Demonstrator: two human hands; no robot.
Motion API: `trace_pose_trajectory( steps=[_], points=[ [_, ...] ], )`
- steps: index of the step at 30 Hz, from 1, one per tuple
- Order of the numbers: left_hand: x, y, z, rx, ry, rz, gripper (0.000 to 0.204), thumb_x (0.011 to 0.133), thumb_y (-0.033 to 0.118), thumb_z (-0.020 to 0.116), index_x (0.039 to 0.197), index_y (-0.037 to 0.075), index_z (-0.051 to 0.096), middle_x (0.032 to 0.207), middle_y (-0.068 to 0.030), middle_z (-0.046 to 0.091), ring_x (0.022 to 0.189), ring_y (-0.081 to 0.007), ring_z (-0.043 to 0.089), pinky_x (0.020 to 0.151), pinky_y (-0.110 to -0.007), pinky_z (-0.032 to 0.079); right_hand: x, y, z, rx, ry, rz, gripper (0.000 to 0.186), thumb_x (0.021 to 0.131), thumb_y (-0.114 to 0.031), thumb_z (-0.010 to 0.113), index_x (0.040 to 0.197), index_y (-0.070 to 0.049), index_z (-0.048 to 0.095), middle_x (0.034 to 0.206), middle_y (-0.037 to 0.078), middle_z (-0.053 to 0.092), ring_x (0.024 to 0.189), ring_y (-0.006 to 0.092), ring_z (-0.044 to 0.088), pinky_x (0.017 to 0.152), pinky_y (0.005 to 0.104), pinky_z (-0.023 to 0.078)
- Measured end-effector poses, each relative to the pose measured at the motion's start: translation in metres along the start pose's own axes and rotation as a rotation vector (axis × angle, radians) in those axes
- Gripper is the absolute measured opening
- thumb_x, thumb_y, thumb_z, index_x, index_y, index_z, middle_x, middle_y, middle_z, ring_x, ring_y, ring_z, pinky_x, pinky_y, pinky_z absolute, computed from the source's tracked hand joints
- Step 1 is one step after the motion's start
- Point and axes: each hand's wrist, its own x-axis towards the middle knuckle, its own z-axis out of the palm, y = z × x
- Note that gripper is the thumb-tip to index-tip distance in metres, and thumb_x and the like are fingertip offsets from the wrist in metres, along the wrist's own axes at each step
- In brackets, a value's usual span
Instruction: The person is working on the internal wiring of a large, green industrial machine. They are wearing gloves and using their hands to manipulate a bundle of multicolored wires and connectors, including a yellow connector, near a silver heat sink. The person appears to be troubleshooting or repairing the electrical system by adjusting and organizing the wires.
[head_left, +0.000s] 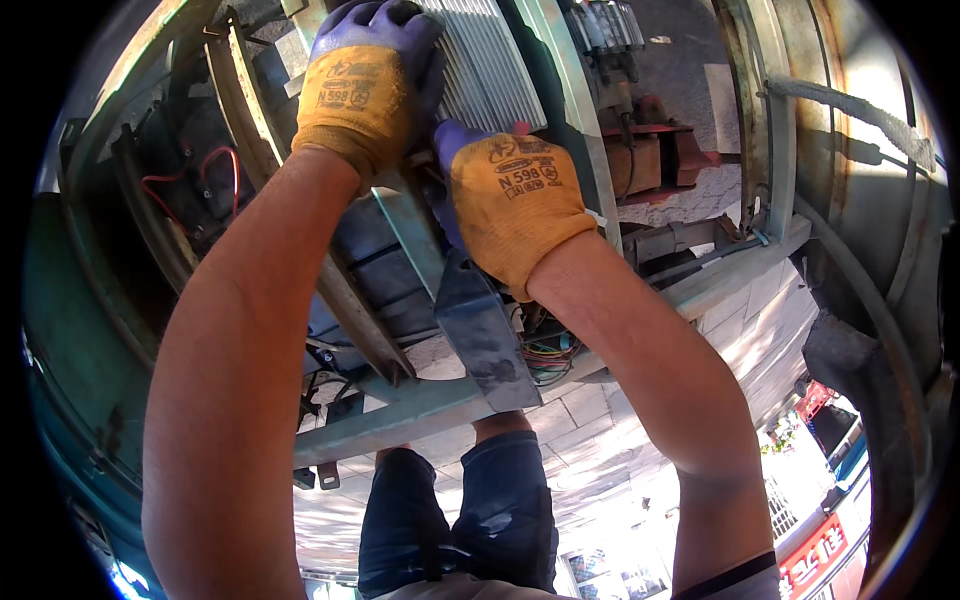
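Both my hands wear gloves with orange cuffs and purple fingers. At the top of the view my left hand point(372, 90) is bent over the metal frame, its fingers curled beside a silver finned metal box point(492, 65). My right hand point(512, 195) is at the lower end of that box, close to my left hand. Its fingers are mostly hidden and look closed; whatever either hand grips is covered by the gloves. Just under my right hand a dark bent metal plate point(488, 345) hangs over a pale green crossbar point(425, 410).
Green frame rails point(572, 110) run around the open bay. Black battery-like blocks point(375, 270) lie between them. A loose red wire point(236, 180) loops at left, and thin coloured wires point(550, 358) bunch under my right wrist. A red metal part point(680, 150) stands at right.
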Motion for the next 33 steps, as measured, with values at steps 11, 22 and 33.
trace_pose_trajectory(
  steps=[11,22,33],
  points=[
    [-0.003,0.003,-0.004,0.039,0.0,-0.014,0.028,0.096,0.022,0.074,0.122,0.011,0.077,0.125,-0.0146,0.074,0.12,-0.0416,0.067,0.107,-0.053,0.053,-0.025,0.069,0.027,0.811,0.086,0.11,0.026,0.099,-0.003,0.079,0.124,0.002,0.076,0.102,0.007,0.08,0.092,0.0115,0.073,0.082,0.0306,0.06],
    [0.001,0.002,-0.002,0.041,-0.002,0.044,0.029,0.097,0.023,0.073,0.123,0.012,0.076,0.124,-0.0143,0.074,0.118,-0.0416,0.068,0.107,-0.053,0.053,-0.025,0.075,0.046,0.866,0.198,0.008,0.025,0.101,-0.004,0.079,0.125,0.003,0.076,0.104,0.006,0.079,0.093,0.0111,0.072,0.085,0.0295,0.061],
    [0.001,0.0,-0.002,0.044,-0.002,0.062,0.03,0.098,0.023,0.072,0.126,0.013,0.075,0.126,-0.015,0.073,0.119,-0.0427,0.067,0.107,-0.053,0.053,-0.021,0.079,0.03,1.11,0.055,0.1,0.022,0.103,0.0,0.073,0.125,0.003,0.074,0.106,0.009,0.082,0.092,0.0095,0.074,0.076,0.0265,0.061]
  ],
)
